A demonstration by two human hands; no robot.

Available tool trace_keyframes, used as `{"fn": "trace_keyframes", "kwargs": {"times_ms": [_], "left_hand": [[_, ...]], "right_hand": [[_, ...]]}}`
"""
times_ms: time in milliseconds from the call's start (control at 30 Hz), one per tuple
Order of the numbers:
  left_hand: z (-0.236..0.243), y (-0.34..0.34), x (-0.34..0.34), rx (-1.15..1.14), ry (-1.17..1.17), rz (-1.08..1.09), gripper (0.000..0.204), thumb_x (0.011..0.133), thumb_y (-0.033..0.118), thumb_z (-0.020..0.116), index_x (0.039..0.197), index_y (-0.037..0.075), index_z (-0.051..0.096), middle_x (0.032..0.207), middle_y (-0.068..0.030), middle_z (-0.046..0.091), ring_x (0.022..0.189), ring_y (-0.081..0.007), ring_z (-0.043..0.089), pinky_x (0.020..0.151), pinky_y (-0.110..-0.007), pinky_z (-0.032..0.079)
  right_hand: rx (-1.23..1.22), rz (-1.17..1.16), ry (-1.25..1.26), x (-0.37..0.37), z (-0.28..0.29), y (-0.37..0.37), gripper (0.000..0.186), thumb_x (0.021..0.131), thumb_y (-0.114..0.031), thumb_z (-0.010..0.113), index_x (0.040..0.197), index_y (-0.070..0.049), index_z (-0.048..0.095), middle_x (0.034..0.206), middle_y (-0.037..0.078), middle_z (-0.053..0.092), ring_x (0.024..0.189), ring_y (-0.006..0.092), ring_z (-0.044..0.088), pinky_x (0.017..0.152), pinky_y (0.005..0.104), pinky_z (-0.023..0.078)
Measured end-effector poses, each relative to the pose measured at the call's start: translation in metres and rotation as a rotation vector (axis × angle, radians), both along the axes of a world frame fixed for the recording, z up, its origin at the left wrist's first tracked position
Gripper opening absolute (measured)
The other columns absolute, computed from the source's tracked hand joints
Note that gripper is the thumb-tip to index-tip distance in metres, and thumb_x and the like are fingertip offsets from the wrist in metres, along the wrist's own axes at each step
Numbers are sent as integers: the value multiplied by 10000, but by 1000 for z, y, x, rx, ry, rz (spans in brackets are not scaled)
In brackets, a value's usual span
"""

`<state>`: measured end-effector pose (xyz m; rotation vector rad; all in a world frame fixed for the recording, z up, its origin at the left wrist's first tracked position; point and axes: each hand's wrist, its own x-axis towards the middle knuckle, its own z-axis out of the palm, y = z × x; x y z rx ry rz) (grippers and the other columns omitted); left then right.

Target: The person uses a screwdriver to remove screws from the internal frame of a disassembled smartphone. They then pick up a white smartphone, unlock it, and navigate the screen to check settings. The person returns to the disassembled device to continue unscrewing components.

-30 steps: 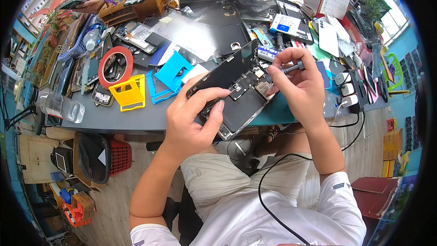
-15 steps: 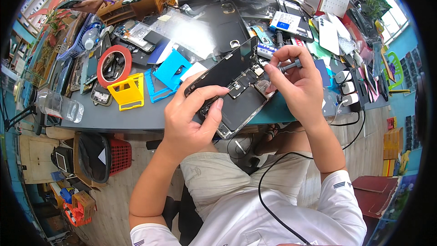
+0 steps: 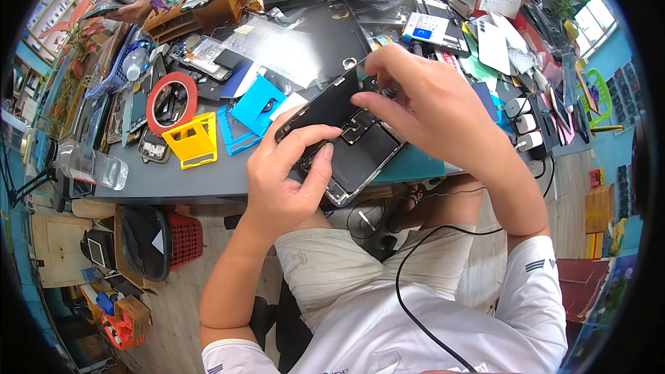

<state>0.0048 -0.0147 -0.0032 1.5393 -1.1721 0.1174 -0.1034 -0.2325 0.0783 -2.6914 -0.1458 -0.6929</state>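
Observation:
An opened smartphone (image 3: 370, 156) is tilted over the table's front edge, its black screen panel (image 3: 322, 107) raised along the far-left side and its inner parts bare. My left hand (image 3: 287, 173) grips the phone's lower left, thumb and forefinger closed at the gap between panel and body. Over the phone's upper end, my right hand (image 3: 433, 107) is turned palm down with fingers curled. A small grey part of a screwdriver (image 3: 392, 88) shows between those fingers; the rest of it, and the phone's top end, are hidden behind the hand.
Left of the phone lie blue (image 3: 260, 107) and yellow plastic stands (image 3: 190, 140), a red tape roll (image 3: 172, 102) and a clear bottle (image 3: 93, 165). White chargers (image 3: 526, 123) sit in a power strip at right. At far left, another person's hand (image 3: 135, 8) holds a phone.
My right hand has swung left and up, turning from palm inward to palm down over the phone's upper end. The screwdriver, plainly visible before, is now mostly hidden. My left hand keeps its grip.

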Motion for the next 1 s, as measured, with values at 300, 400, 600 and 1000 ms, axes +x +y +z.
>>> {"fn": "trace_keyframes", "kwargs": {"times_ms": [300,400,600,1000], "left_hand": [[0,0,0,-4,-17,-6,229,921,-39,720,1142,-5,772,1114,-134,721,960,-201,688,831,-304,550],[-2,-1,-1,-22,10,-13,229,926,-44,717,1145,-6,772,1108,-128,720,959,-182,682,824,-293,547],[0,0,-2,8,-4,-5,230,932,-54,712,1149,-9,773,1116,-119,719,956,-171,680,818,-284,543],[-6,-3,0,-39,4,-14,227,937,-65,710,1152,-17,765,1119,-114,713,961,-159,672,819,-271,538]], "right_hand": [[-199,16,238,7,31,-2,377,908,-271,809,1143,-56,608,814,189,714,770,405,715,672,493,538],[-260,-71,269,7,31,-3,330,912,-257,791,1114,-61,620,799,188,713,749,398,713,661,485,536],[-152,54,201,2,25,-16,344,912,-317,804,1078,-76,623,743,157,679,727,371,697,636,474,521],[-219,-109,236,5,25,-10,339,896,-320,819,1076,-101,633,715,130,685,703,348,706,632,475,537]]}}
